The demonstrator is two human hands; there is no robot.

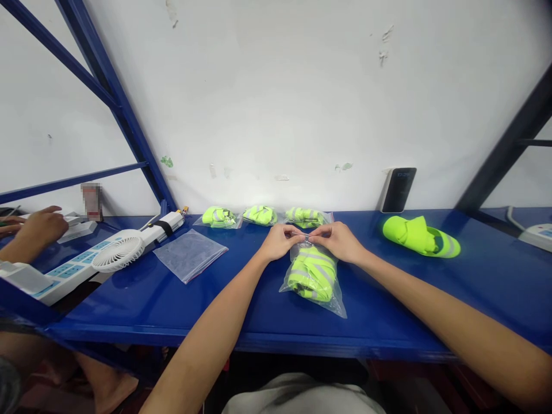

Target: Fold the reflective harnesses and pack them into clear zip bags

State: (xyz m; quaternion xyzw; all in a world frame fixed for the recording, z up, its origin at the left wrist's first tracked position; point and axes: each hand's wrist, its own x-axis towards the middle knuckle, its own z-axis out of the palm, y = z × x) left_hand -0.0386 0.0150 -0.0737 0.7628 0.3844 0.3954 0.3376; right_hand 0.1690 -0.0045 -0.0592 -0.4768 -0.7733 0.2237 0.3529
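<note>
A clear zip bag (340,305) lies on the blue table with a folded yellow-green reflective vest (313,275) inside. My left hand (281,241) pinches the bag's top edge between thumb and fingers. Close beside it, my right hand (338,240) pinches the same edge from the right. The bag's opening faces the wall, and the fingers partly cover it. Behind my hands, several bagged vests (260,215) sit in a row along the wall. To the right lies a rolled yellow-green vest (420,237) without a bag.
Flat clear zip bags (190,255) lie left of my hands. Farther left are a white fan (118,251) and a power strip (71,269). A phone (399,190) leans on the wall. Another person's hand (43,227) is at far left. The table's front edge (302,340) runs below.
</note>
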